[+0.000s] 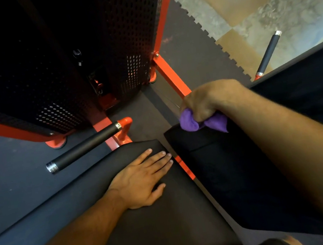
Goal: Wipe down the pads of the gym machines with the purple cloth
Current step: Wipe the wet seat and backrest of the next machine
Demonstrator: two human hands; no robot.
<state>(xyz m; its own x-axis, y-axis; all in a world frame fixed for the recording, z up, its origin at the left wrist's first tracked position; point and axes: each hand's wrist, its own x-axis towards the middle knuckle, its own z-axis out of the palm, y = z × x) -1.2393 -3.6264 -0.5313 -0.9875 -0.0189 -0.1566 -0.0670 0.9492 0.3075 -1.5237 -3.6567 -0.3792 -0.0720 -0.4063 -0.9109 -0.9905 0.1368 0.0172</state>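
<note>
The black perforated weight housing [56, 60] on its orange frame [172, 77] fills the upper left of the frame. Below it two black pads run toward the bottom: the left pad [153, 230] at lower centre, the right pad [235, 174] beside it, with a strip of orange frame between them. The left hand [142, 179] lies flat on the left pad's top end, its grip spread. The right hand [210, 101], right of centre, pinches the bunched purple cloth [203, 121] in a curled grip against the right pad's top edge. Wiping the right pad looks just begun; the next move probably calls for drawing the cloth down its length with firm pressure.
</note>
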